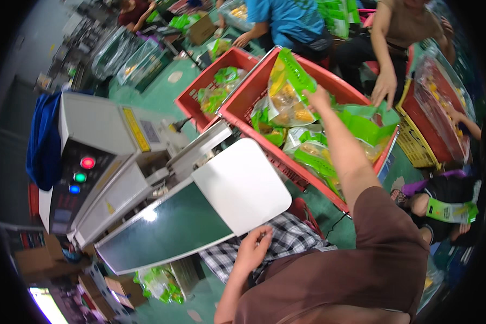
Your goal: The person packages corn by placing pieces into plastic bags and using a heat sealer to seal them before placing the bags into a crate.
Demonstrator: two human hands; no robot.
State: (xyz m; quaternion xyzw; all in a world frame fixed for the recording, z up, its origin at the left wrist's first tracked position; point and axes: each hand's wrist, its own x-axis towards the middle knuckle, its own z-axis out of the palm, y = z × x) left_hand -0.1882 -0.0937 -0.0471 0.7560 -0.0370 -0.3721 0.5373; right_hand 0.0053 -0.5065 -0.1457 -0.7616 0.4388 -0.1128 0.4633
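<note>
My right hand [319, 99] grips the green top edge of a clear and green plastic bag [288, 97] with yellow-orange food pieces inside, above a red plastic crate [237, 117]. More filled green bags [314, 154] lie in that crate. My left hand [256, 247] rests over my lap by the edge of a white board [243, 186], its fingers curled; it holds nothing that I can see. The board joins a dark green work surface [170, 229] in front of a sealing machine [105, 162] with red, green and blue lit buttons.
A second red crate [186, 99] with bags adjoins the first. A co-worker's hand [384, 87] reaches to a green bag [366, 125] at the crate's far right. A yellow crate [417, 150] stands at the right. Cardboard boxes [127, 289] and bags [160, 283] are at the lower left.
</note>
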